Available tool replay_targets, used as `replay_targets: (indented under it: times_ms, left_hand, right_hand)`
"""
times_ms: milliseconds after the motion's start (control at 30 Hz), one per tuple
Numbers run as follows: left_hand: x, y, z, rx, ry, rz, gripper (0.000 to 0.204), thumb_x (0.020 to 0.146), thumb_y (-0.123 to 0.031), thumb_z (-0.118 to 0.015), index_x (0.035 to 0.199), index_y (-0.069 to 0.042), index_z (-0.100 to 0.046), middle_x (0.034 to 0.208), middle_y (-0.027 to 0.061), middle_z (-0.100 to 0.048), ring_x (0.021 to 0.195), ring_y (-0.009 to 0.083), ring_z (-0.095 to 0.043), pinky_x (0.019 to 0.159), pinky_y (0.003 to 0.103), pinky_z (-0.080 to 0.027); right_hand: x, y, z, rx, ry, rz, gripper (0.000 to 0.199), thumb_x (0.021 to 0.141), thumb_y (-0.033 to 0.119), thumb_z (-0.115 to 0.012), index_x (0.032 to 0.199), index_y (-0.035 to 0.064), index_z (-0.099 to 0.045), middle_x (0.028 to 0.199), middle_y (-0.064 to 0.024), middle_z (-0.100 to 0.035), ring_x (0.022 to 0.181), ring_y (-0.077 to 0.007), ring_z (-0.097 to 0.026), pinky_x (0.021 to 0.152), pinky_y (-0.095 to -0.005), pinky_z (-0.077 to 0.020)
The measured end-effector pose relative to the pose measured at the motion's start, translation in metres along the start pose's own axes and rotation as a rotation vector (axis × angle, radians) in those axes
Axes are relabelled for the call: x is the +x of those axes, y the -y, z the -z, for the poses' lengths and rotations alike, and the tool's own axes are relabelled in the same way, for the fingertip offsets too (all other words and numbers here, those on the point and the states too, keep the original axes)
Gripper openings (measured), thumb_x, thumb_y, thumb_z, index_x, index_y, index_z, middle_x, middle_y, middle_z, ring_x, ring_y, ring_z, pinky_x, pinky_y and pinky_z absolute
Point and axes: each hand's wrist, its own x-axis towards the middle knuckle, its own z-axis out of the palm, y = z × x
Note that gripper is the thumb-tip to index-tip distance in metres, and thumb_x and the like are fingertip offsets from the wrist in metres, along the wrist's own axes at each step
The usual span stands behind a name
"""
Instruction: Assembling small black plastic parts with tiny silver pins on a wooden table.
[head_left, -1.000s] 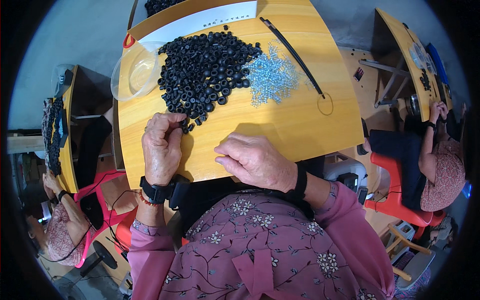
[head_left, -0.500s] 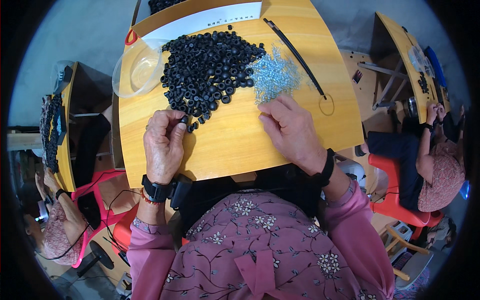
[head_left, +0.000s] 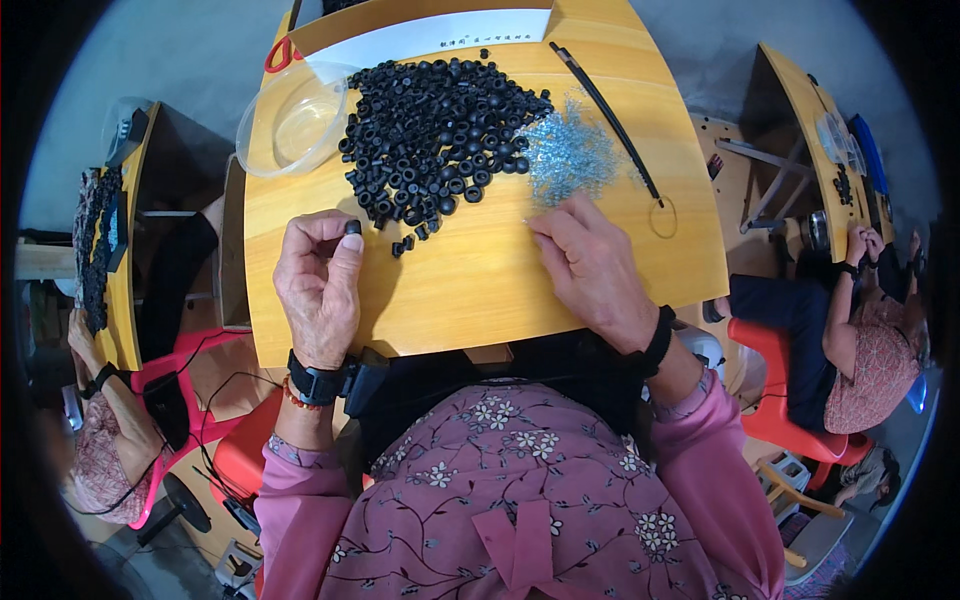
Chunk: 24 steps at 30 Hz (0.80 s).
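My left hand [head_left: 318, 282] rests on the wooden table [head_left: 480, 290] and pinches one small black rubber ring [head_left: 352, 228] between thumb and forefinger. Just beyond it lies a large pile of black rubber rings [head_left: 437, 128]. My right hand [head_left: 592, 268] reaches forward, its fingertips at the near edge of a heap of small silvery metal pieces [head_left: 570, 155]. Whether those fingers hold a piece is hidden.
A clear plastic bowl [head_left: 290, 118] stands at the table's far left, red scissors [head_left: 277, 55] behind it. A long black cable tie with a loop [head_left: 620, 130] lies at the right. Other people work at tables to the left [head_left: 100, 250] and right [head_left: 870, 330].
My right hand has moved from the table's near edge forward and rightward to the silvery heap. My left hand stayed put, now showing a black ring in its fingertips.
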Motion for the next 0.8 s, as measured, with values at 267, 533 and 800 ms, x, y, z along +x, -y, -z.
replay_targets:
  times_ms: [267,533,800]
  left_hand:
    - [-0.011,-0.005,0.001,-0.18,0.043,0.142,0.011,0.091,-0.004,-0.065,0.1,-0.002,-0.059,0.1,0.0065,-0.065,0.083,0.011,-0.061,0.079,0.027,-0.05]
    - [-0.026,-0.006,-0.008,-0.874,0.22,0.279,0.021,0.097,-0.005,-0.062,0.117,-0.002,-0.058,0.105,0.0116,-0.067,0.092,0.0168,-0.068,0.083,0.029,-0.056]
    - [-0.039,-0.004,-0.029,-1.13,0.282,0.418,0.023,0.1,-0.012,-0.059,0.121,-0.001,-0.057,0.107,0.0145,-0.067,0.09,0.019,-0.068,0.081,0.031,-0.056]
  right_hand:
    - [0.005,0.004,-0.002,-0.033,0.074,-0.043,0.007,0.087,0.007,-0.066,0.092,0.0052,-0.063,0.087,-0.0121,-0.056,0.079,-0.0352,-0.061,0.067,-0.0436,-0.0498]
    - [0.003,0.006,0.007,0.21,0.021,-0.111,0.004,0.09,0.001,-0.062,0.094,0.0023,-0.06,0.085,-0.0099,-0.057,0.073,-0.0254,-0.061,0.066,-0.0355,-0.0487]
    - [0.0,0.048,0.017,0.787,0.094,-0.31,0.007,0.093,0.001,-0.064,0.1,-0.0008,-0.062,0.083,-0.0049,-0.06,0.074,-0.0098,-0.061,0.066,-0.0249,-0.0487]
